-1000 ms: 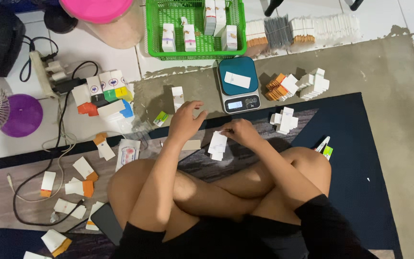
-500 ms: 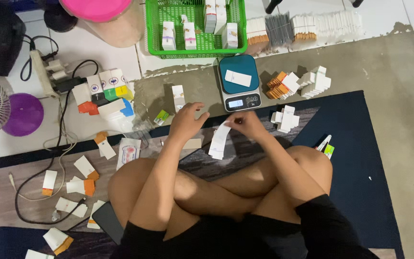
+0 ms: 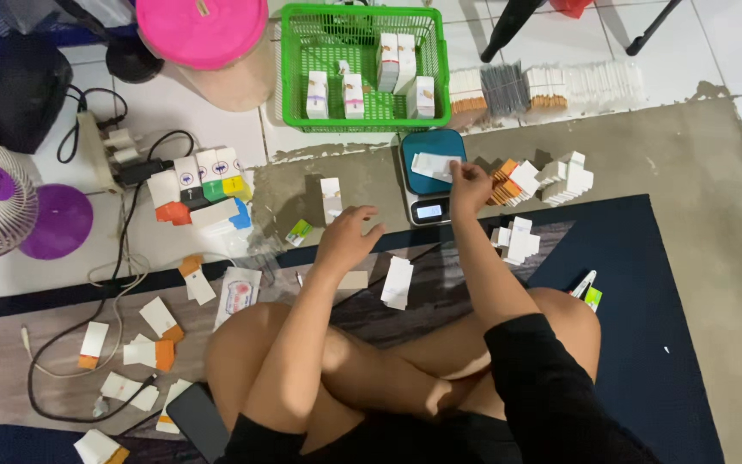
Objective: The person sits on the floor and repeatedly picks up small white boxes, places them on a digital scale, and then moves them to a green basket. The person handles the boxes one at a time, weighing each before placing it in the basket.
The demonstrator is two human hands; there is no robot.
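1. The right hand (image 3: pixel 467 182) pinches a small white box (image 3: pixel 434 165) lying on the teal scale (image 3: pixel 428 174)
2. The left hand (image 3: pixel 347 238) hovers spread and empty beside another white box (image 3: pixel 331 199) on the floor
3. The box looks light, thin card, easily crushed; best held by its edges

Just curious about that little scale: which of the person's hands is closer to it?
The right hand. It touches a white packet lying on the blue scale. The left hand rests lower left of it, nearer the upright white box.
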